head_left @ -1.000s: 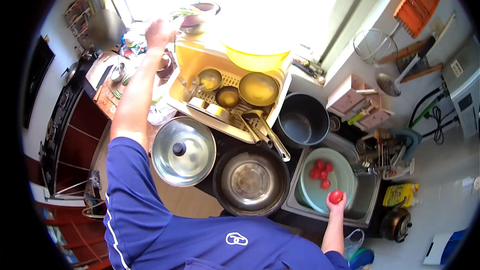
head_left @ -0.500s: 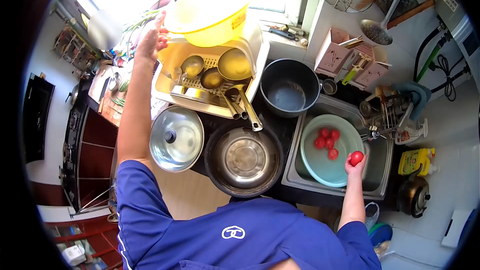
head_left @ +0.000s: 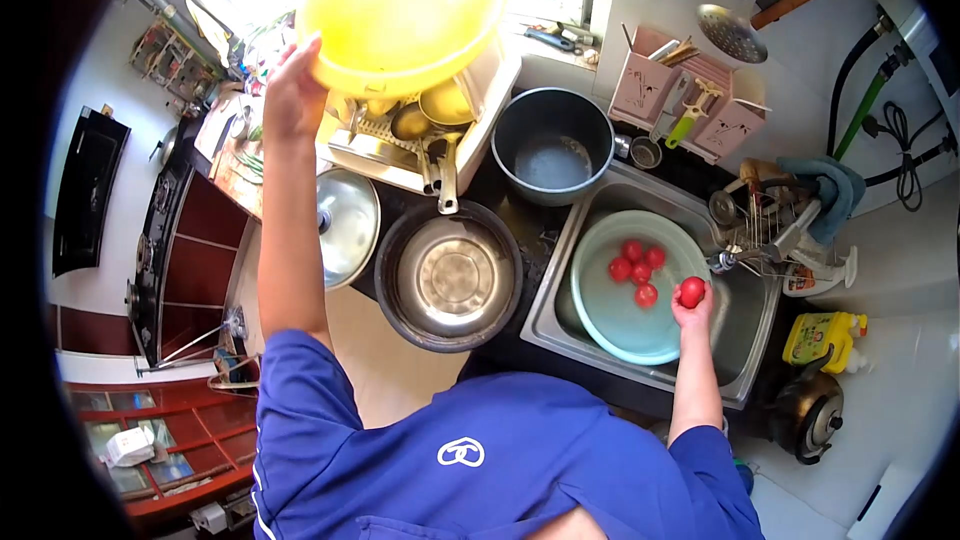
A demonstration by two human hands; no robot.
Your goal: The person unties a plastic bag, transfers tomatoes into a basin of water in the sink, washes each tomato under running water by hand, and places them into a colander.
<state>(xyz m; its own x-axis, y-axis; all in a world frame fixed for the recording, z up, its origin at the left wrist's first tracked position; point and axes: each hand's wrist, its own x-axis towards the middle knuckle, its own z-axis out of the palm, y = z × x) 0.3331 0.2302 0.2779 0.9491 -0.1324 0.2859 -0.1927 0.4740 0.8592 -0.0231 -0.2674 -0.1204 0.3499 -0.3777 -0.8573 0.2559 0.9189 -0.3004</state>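
Observation:
My left hand grips the rim of a yellow plastic basin, raised in front of the window and above a cream dish rack. The basin hides part of the rack and its bowls. In my right hand is a red tomato, held over the right edge of a pale green basin. Several more tomatoes lie in water in that basin, which sits in the metal sink.
A dark pot stands behind the sink's left corner. Left of the sink is a dark pan with a steel bowl in it, beside a glass lid. Ladle handles jut from the rack. A kettle and yellow bottle stand right.
The yellow basin has tilted, its open side now facing me more, and comes closer with my left hand. My right hand still holds the tomato. The whole view has shifted slightly.

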